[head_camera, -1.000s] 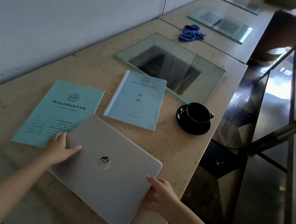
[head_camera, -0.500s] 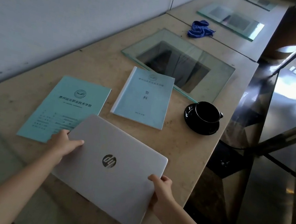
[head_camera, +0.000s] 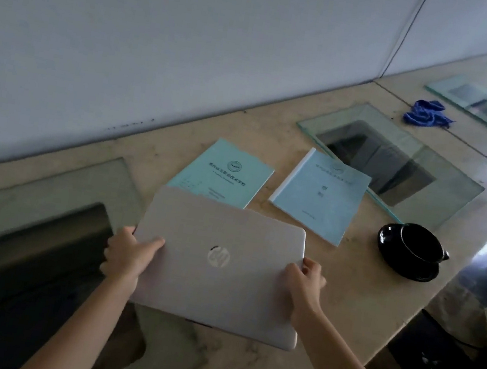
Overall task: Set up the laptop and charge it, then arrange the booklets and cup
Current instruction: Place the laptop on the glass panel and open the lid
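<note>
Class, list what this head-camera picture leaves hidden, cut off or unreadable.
- Laptop: screen and keyboard hidden, lid closed; ports face away.
- Left booklet: near corner covered by the laptop; print too small.
- Right booklet: title blurred.
- Cup: contents lost in black.
- Charger: not in view.

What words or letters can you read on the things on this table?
"hp": round logo on the closed silver laptop lid, seen turned around.
Left booklet: round emblem and printed lines, too blurred to read.
Right booklet: small emblem and a few characters, too blurred to read.
Black cup: no text visible.
</note>
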A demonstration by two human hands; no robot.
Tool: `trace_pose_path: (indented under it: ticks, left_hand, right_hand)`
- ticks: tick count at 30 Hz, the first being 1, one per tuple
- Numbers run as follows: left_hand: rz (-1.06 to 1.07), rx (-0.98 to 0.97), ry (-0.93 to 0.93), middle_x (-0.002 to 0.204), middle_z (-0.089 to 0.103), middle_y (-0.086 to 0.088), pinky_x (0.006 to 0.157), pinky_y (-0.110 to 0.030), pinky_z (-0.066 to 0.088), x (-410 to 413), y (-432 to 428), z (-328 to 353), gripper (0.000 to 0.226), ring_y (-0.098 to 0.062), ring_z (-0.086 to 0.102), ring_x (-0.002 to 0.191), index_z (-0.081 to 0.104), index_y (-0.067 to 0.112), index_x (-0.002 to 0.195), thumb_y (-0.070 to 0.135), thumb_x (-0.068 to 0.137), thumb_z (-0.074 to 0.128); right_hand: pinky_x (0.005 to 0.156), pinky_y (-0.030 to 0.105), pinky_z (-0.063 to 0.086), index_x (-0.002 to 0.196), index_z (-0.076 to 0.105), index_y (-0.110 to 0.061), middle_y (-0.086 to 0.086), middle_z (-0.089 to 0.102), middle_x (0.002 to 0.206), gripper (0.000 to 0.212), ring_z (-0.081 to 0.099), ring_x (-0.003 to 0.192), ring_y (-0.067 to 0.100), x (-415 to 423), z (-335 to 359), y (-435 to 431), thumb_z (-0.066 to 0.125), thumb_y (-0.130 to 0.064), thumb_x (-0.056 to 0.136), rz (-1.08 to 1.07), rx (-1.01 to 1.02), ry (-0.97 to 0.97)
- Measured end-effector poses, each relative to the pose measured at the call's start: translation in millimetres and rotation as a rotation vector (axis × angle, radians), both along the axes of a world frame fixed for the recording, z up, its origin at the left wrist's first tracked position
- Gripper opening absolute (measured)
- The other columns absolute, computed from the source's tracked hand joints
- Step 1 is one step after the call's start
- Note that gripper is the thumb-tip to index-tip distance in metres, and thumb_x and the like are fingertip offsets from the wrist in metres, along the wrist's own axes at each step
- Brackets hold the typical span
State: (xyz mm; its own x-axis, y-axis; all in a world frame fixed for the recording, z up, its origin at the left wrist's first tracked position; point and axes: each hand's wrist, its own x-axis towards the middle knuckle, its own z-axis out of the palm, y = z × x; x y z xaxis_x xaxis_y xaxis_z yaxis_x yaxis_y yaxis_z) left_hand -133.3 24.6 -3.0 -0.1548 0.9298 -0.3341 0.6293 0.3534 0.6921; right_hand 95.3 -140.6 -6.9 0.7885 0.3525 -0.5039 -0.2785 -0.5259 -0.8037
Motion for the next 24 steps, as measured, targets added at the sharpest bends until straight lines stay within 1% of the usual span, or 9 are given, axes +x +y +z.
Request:
trace_pose_path:
  ticks: [2,4,8,10,12,15,18,21,24]
  left_hand:
    - [0.060,-0.001,-0.003,0.119,0.058,-0.013,0.098,-0.051,0.040,-35,-7,8,0.055,-0.037,0.052,0.111,0.057,0.014,0.118,0.038,0.071,0.073]
    - [0.142,-0.005,-0.016,0.119,0.057,-0.013,0.098,-0.054,0.040,-73,-14,11,0.056,-0.036,0.052,0.110,0.055,0.013,0.121,0.038,0.073,0.072]
    - [0.350,-0.035,-0.015,0.117,0.056,-0.016,0.096,-0.055,0.041,-145,-35,8,0.053,-0.038,0.051,0.108,0.058,0.012,0.116,0.039,0.073,0.071]
    - [0.434,-0.041,-0.074,0.115,0.058,-0.017,0.094,-0.054,0.044,-176,-46,3,0.051,-0.038,0.054,0.104,0.058,0.009,0.113,0.037,0.073,0.071]
    - [0.513,-0.035,-0.129,0.111,0.061,-0.019,0.088,-0.050,0.048,-202,-55,-2,0.049,-0.037,0.057,0.097,0.058,0.005,0.112,0.034,0.074,0.071]
    - [0.622,-0.044,-0.185,0.114,0.060,-0.022,0.084,-0.045,0.047,-233,-63,-12,0.053,-0.038,0.057,0.098,0.054,0.000,0.118,0.028,0.077,0.071]
    - [0.674,-0.062,-0.250,0.121,0.056,-0.020,0.082,-0.043,0.042,-253,-66,-22,0.056,-0.037,0.054,0.102,0.049,0.001,0.127,0.025,0.080,0.068]
    - [0.710,-0.048,-0.293,0.116,0.055,-0.016,0.080,-0.039,0.038,-263,-68,-31,0.051,-0.029,0.048,0.093,0.048,0.003,0.125,0.021,0.082,0.067]
    - [0.727,-0.044,-0.317,0.115,0.053,-0.012,0.083,-0.041,0.039,-267,-68,-39,0.053,-0.028,0.048,0.096,0.046,0.008,0.126,0.024,0.080,0.068]
  right_hand:
    - [0.102,0.053,0.041,0.126,0.047,-0.020,0.007,0.043,0.129,0.044,0.047,0.115,0.034,-19,1,18,0.053,-0.023,0.082,0.093,0.015,0.009]
    - [0.102,0.054,0.041,0.123,0.048,-0.020,0.010,0.049,0.126,0.042,0.049,0.115,0.035,-43,1,37,0.053,-0.023,0.081,0.188,0.024,0.027]
    - [0.102,0.054,0.040,0.123,0.049,-0.020,0.010,0.052,0.125,0.043,0.049,0.117,0.034,-98,-1,72,0.053,-0.024,0.081,0.392,0.014,0.062]
    - [0.103,0.055,0.039,0.123,0.048,-0.020,0.009,0.052,0.125,0.043,0.048,0.117,0.033,-126,-4,86,0.053,-0.025,0.081,0.489,-0.008,0.079]
    - [0.103,0.055,0.039,0.124,0.048,-0.019,0.009,0.051,0.125,0.042,0.048,0.117,0.032,-152,-8,97,0.052,-0.025,0.083,0.561,-0.032,0.068]
    - [0.104,0.053,0.038,0.125,0.048,-0.019,0.008,0.049,0.127,0.041,0.045,0.118,0.032,-185,-15,109,0.052,-0.025,0.084,0.630,-0.069,0.043]
    - [0.104,0.054,0.037,0.127,0.047,-0.019,0.009,0.051,0.128,0.043,0.045,0.120,0.033,-207,-22,119,0.051,-0.025,0.084,0.680,-0.115,0.032]
    - [0.105,0.054,0.036,0.129,0.048,-0.019,0.010,0.053,0.128,0.045,0.045,0.121,0.034,-219,-28,129,0.050,-0.023,0.084,0.700,-0.134,-0.004]
    - [0.105,0.055,0.036,0.128,0.050,-0.021,0.009,0.055,0.126,0.043,0.046,0.120,0.033,-225,-32,139,0.048,-0.021,0.086,0.709,-0.142,-0.034]
